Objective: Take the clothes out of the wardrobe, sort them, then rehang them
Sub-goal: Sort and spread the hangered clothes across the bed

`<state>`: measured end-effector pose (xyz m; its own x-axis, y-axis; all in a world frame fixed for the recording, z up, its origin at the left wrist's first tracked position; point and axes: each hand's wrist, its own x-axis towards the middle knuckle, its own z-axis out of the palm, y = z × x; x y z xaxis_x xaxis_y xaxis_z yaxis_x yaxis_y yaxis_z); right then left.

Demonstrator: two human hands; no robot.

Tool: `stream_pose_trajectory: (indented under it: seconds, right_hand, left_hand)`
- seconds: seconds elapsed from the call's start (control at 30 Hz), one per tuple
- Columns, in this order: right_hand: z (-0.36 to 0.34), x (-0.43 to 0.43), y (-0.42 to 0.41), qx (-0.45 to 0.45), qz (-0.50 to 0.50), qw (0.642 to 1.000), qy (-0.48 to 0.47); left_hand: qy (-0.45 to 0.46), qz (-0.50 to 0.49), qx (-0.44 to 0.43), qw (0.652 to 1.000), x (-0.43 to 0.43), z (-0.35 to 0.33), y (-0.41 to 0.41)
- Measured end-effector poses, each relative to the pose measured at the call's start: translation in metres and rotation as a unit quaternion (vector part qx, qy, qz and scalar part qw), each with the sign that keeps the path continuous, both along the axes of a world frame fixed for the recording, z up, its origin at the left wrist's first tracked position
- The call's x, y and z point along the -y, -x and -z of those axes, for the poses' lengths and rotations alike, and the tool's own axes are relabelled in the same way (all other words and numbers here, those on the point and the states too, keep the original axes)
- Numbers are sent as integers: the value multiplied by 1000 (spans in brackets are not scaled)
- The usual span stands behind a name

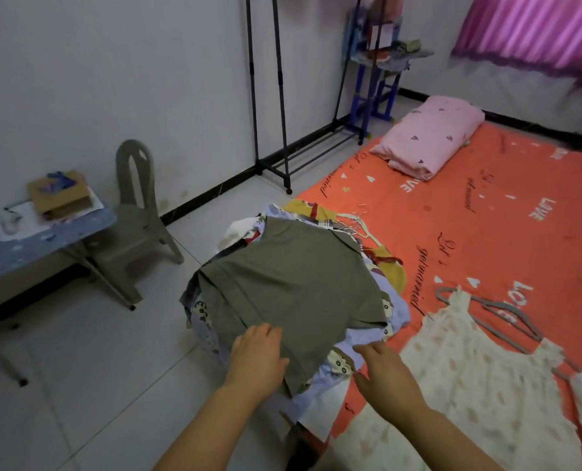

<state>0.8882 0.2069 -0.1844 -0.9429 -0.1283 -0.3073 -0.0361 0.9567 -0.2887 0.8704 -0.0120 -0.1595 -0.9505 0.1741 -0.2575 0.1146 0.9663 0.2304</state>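
Observation:
A pile of clothes lies at the corner of the orange bed (469, 232), topped by an olive-green shirt (289, 280). Under it show lilac printed fabric (395, 311) and a yellow garment (389, 266), with wire hangers (357, 222) sticking out at the far side. My left hand (257, 356) rests flat on the shirt's near hem, fingers straight. My right hand (383, 375) hovers open over the lilac fabric at the pile's near right edge. A cream dress (469, 368) on a grey hanger (493, 311) lies spread to the right.
A black clothes rack (282, 96) stands bare against the wall beyond the pile. A grey plastic chair (136, 215) and a blue table (38, 232) with a cardboard box sit at the left. A folded pink quilt (429, 137) lies at the bed's far end.

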Motion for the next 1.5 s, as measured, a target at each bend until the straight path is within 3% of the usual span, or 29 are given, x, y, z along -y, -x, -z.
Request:
stream_pose_trajectory:
  seconds: [0.5,0.9,1.3,1.5]
  right_hand:
    - [45,20,194,49,121,991,38]
    - [118,-4,297,41,284,958,11]
    - [213,-13,387,17,381,924,-17]
    - [206,-11,381,4,391,918,64]
  left_hand:
    - [29,94,41,994,21,22,224]
    - [10,210,97,973,-5,104,359]
    - [13,271,100,957,-23,185,397]
    - [1,256,93,962,-18,186,409]
